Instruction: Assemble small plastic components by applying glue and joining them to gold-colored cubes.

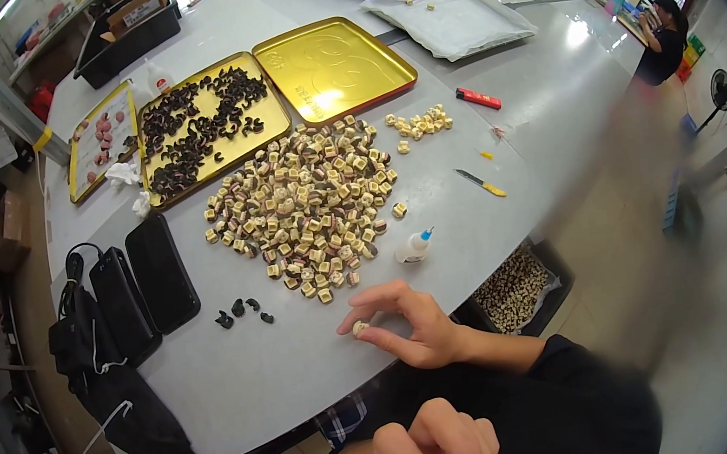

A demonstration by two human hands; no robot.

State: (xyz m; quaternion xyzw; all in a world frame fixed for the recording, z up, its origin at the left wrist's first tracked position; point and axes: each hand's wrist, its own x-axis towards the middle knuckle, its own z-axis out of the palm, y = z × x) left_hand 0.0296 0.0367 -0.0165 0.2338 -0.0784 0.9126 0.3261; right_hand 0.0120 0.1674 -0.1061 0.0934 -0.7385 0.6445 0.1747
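My right hand [412,328] reaches in from the right above the table's near edge. Its thumb and index finger pinch a small pale yellow piece [360,328]. Close to my body at the lower edge, my left hand [430,452] has its fingers curled; whatever they hold, if anything, is hidden. Beyond my right hand lies a large heap of small cube-like yellow-and-dark pieces [308,202]. A white squeeze bottle with a blue tip [413,247] stands right of the heap. Several small black curved pieces [225,319] lie to the left of my right hand.
Gold trays [338,71] stand behind the heap, one holding black curved pieces [198,125]. A yellow-handled knife [481,183] and red lighter [478,98] lie at right. Black devices [161,271] with cables sit left. A bin of pieces [514,291] stands below the table's right edge.
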